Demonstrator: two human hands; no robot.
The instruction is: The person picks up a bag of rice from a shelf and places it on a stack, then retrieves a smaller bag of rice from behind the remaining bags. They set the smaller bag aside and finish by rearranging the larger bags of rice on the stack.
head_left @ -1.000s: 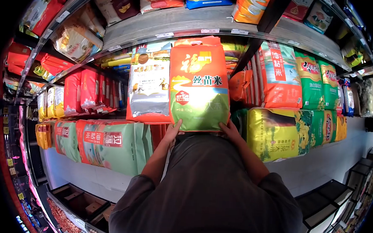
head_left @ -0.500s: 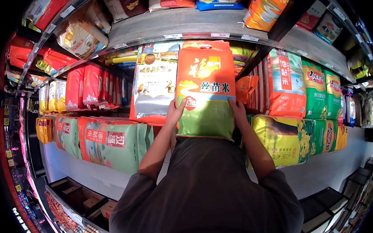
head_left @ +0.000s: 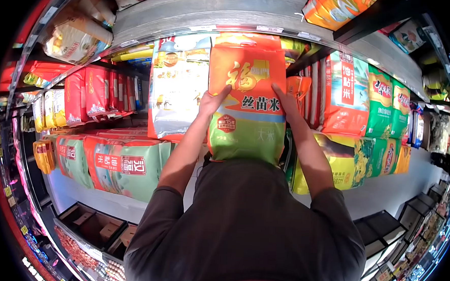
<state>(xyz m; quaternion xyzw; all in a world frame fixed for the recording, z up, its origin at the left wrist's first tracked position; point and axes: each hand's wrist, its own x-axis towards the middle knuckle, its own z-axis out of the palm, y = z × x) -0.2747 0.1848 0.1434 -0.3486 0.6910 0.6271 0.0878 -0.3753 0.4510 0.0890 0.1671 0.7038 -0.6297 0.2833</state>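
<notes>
An orange and green rice bag (head_left: pixel 246 118) stands upright in front of my torso, its printed face toward me. My left hand (head_left: pixel 213 100) presses on its left edge, thumb lying on the front at about mid-height. On the opposite edge, my right hand (head_left: pixel 286 102) grips the bag in the same way, thumb on the front and the other fingers partly hidden at the side. A white and red rice bag (head_left: pixel 179 90) stands just left of the held bag. The lower end of the held bag meets my dark shirt.
Above is a grey shelf (head_left: pixel 191 14) with price tags. Green and red bags (head_left: pixel 127 163) lie at the left, a yellow bag (head_left: pixel 330 164) at the right. Red bags (head_left: pixel 87 90) and an upright red-blue bag (head_left: pixel 345 96) stand farther back. Black crates (head_left: pixel 93 225) are low at the left.
Both hands have moved up along the sides of the bag, from its lower part to about mid-height. The view has shifted slightly, and the shelf edge appears higher.
</notes>
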